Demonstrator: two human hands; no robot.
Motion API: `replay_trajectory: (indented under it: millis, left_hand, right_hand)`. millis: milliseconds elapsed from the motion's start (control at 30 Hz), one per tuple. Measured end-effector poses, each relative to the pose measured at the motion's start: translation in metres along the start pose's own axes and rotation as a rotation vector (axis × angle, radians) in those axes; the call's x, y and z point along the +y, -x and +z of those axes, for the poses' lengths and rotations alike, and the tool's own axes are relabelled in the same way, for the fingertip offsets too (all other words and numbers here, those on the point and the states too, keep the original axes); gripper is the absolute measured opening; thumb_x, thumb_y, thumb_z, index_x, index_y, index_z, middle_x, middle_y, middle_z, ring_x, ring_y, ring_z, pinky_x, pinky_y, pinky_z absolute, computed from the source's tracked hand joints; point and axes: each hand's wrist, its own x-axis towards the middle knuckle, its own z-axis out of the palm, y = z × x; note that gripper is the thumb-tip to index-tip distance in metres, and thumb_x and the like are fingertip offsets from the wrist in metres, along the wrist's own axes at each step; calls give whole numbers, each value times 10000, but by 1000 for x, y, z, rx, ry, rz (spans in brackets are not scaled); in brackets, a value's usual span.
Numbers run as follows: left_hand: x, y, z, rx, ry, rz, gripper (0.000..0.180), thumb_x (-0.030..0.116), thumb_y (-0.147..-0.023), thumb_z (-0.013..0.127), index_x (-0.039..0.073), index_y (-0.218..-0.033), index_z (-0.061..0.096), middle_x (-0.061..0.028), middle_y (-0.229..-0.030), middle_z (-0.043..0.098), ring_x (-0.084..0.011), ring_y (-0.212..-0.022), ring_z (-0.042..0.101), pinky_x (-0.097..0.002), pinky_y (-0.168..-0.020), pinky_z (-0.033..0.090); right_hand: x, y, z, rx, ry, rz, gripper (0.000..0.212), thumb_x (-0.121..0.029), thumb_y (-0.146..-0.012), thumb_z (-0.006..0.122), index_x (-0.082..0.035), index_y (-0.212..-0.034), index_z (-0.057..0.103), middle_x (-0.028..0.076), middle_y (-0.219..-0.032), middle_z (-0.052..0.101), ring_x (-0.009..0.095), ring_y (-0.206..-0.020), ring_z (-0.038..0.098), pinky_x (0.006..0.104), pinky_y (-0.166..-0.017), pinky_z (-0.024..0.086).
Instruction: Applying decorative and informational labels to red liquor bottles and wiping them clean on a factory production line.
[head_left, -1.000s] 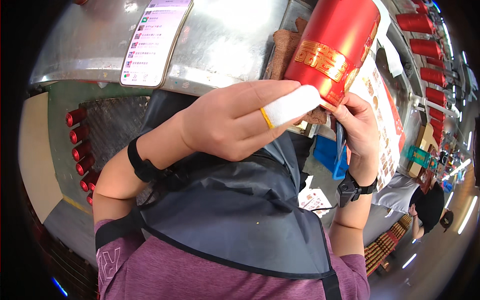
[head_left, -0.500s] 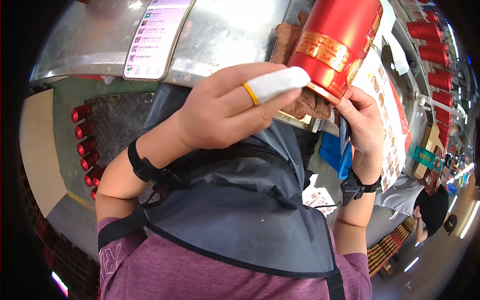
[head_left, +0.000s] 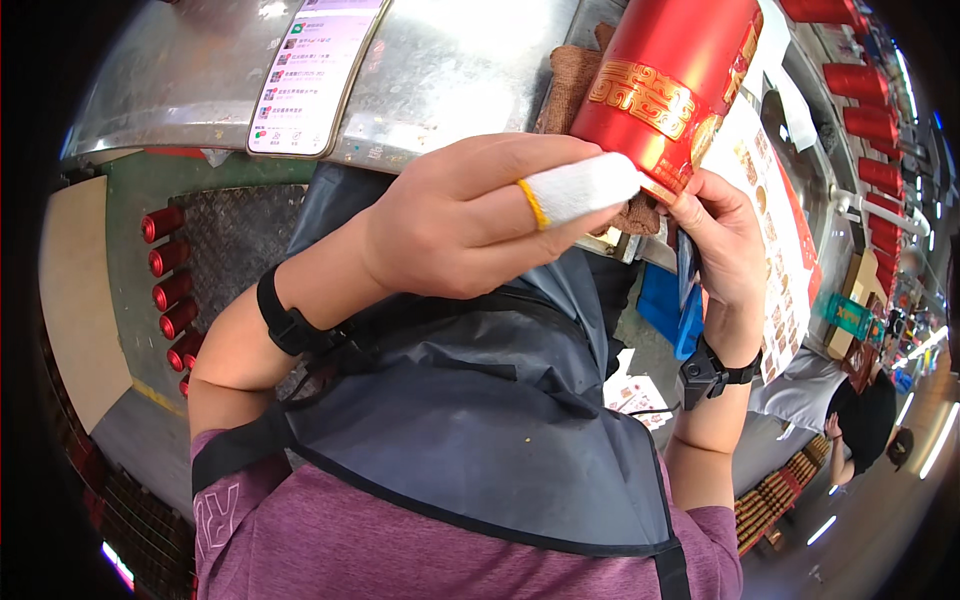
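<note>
A shiny red canister (head_left: pixel 655 60) with raised gold patterns lies tilted over brown cloth (head_left: pixel 566 90) at the front of the metal table. My left hand (head_left: pixel 470 215) wears a white fabric finger cover (head_left: pixel 585 190) held by a yellow band. Its fingers are bent together, with the tips against the canister's lower rim, and the thumb side meets the canister's lower left. On the other side of the rim, my right hand (head_left: pixel 728 235) pinches the canister's edge between thumb and fingers. The exact contact under the left fingertips is hidden.
A phone (head_left: pixel 312 85) with a lit screen rests on the metal table (head_left: pixel 450 80) to the left. Printed sheets (head_left: pixel 785 250) lie at the right. Red canisters (head_left: pixel 170 262) line the lower left, and more (head_left: pixel 868 125) stand at far right. Another person (head_left: pixel 862 425) is farther off.
My left hand has slid slightly to the right along the canister's lower rim, its covered finger turning more toward me. The canister has shifted slightly; my right hand keeps its place.
</note>
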Motion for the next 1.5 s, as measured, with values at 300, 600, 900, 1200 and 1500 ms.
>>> replay_trajectory:
  millis: [300,600,900,1200,1500]
  left_hand:
    - [-20,-29,-6,-166,35,267,290,63,-717,754,16,-1003,747,-91,-1094,700,-262,-984,677,-360,-797,581]
    - [-6,-25,-4,-102,-27,67,321,-45,-713,751,4,-1030,746,-95,-1091,707,-257,-969,676,-350,-810,586]
    - [0,-20,-3,-134,-73,-29,351,-59,-686,733,6,-1031,742,-114,-1088,701,-287,-950,678,-370,-797,584]
    - [16,-10,3,-33,-136,-219,357,-89,-681,721,-6,-1028,727,-141,-1059,717,-308,-945,693,-380,-824,575]
    - [26,0,14,41,-184,-291,331,-52,-789,699,-11,-1118,706,-196,-1094,710,-341,-996,687,-382,-880,545]
  right_hand:
    - [-6,-1,-1,-18,5,-10,169,-179,-901,751,-22,-890,689,-57,-764,612,17,-716,504,198,-659,406]
    - [2,-4,2,-37,-22,-109,161,-165,-913,733,-9,-887,698,-28,-757,638,26,-694,517,203,-634,419]
    - [3,-3,0,-22,24,-109,189,-200,-913,736,-25,-848,704,-92,-636,532,-8,-585,385,199,-518,294]
    - [6,-6,6,-27,-32,-147,206,-215,-909,741,-30,-827,702,-100,-601,460,3,-567,358,217,-510,284]
    - [5,-5,7,-30,-59,-161,221,-221,-909,738,-21,-822,702,-82,-611,492,11,-576,390,214,-517,304]
